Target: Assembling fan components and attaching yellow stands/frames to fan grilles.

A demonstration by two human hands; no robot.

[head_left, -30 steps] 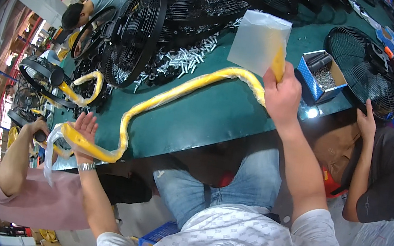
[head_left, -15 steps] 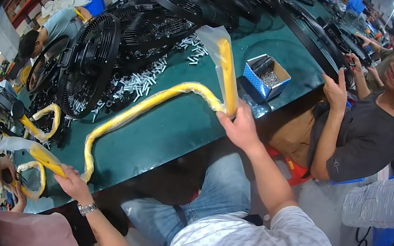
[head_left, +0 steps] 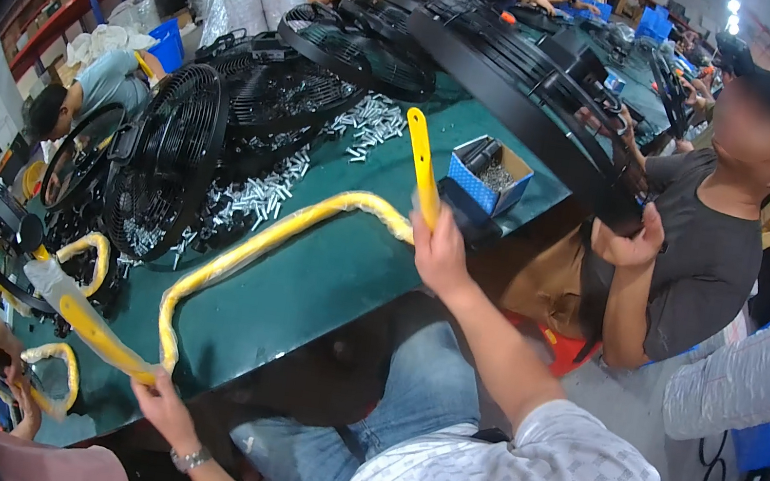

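Observation:
A bent yellow metal tube (head_left: pixel 262 241), mostly wrapped in clear plastic, spans the space between my hands above the table. My right hand (head_left: pixel 443 252) is closed round its right corner; the flat end beyond it points away from me, bare, with small holes showing. At the left corner, my left hand (head_left: pixel 168 413) pinches the tube. The left flat end past those fingers is still inside a clear plastic sleeve (head_left: pixel 64 286). Part of each corner is hidden by my fingers.
Loose silver bolts (head_left: pixel 272 187) lie on the green table (head_left: pixel 298 302) beside black fans (head_left: pixel 165 160). A blue box of small screws (head_left: pixel 509 187) stands right of the tube's bare end. A co-worker at right holds a large black fan (head_left: pixel 532 104); another person's hands (head_left: pixel 25 387) are at lower left.
The plastic sleeve has come off the tube's right end, now bare. My right hand has moved slightly left and down, my left hand down. The co-worker's fan at right now reaches further over the table.

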